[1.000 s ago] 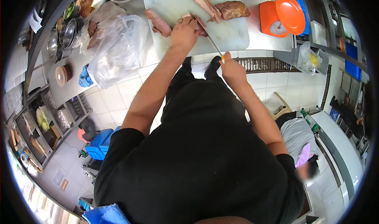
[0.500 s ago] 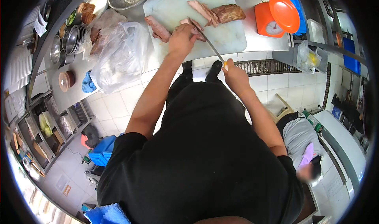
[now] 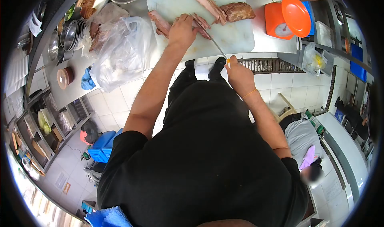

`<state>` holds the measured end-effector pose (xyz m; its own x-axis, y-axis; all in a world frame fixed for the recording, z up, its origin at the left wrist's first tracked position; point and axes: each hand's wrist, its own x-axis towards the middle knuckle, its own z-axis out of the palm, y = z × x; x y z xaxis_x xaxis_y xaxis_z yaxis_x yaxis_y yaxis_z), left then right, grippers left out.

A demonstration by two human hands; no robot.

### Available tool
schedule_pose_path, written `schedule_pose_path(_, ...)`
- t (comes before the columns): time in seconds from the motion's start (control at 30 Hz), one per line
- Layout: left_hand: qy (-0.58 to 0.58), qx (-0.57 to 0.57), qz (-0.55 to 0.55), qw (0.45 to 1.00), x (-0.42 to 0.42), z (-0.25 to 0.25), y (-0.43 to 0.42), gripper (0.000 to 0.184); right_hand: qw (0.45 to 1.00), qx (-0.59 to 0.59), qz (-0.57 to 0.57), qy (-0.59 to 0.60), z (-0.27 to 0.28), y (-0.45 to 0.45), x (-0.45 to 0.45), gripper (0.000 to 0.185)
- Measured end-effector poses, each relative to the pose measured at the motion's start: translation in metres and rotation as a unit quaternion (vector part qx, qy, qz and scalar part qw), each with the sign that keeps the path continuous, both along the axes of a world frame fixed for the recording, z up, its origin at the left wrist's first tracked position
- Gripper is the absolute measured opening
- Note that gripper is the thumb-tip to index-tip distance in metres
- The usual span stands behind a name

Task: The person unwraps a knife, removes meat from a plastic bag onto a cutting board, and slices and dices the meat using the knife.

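My right hand [image 3: 241, 77] is wrapped around the yellow handle of a long knife [image 3: 217, 46]. The blade slants up and left across the white cutting board [image 3: 236, 41], against a cut piece of cooked meat [image 3: 203, 20]. My left hand [image 3: 182, 30], fingers curled, holds down meat just left of the blade; part of that meat is hidden under it. Another meat strip [image 3: 159, 23] shows beyond its left side. Further right on the board lie a pale cut slab [image 3: 209, 6] and a browned chunk [image 3: 240, 13].
Left of the board are a clear plastic bag [image 3: 120, 63], stacked metal bowls [image 3: 73, 35], a lidded tub [image 3: 65, 78] and a blue cloth [image 3: 87, 80]. An orange scale [image 3: 276, 22] stands to the right. Another person [image 3: 302, 141] is at lower right.
My left hand has shifted left relative to the knife, off the piece beside the blade and toward the left meat strip. The view has moved slightly.
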<state>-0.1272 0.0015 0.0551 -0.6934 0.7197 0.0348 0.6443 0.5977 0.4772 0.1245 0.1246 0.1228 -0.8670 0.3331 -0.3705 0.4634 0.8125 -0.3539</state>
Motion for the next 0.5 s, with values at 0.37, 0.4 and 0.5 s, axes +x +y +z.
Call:
schedule_pose_path(0.37,-0.013,-0.015,0.001,1.0,-0.004,-0.001,0.002,0.045,0.998,-0.048,-0.031,-0.035,-0.035,-0.001,-0.047,0.039)
schedule_pose_path(0.4,-0.017,-0.011,-0.003,1.0,-0.006,0.0,0.0,0.044,0.998,-0.051,-0.029,-0.031,-0.035,0.001,-0.05,0.04)
schedule_pose_path(0.5,-0.014,0.004,-0.01,1.0,-0.008,0.0,-0.004,0.04,0.998,-0.045,-0.025,-0.019,-0.025,0.008,-0.048,0.039)
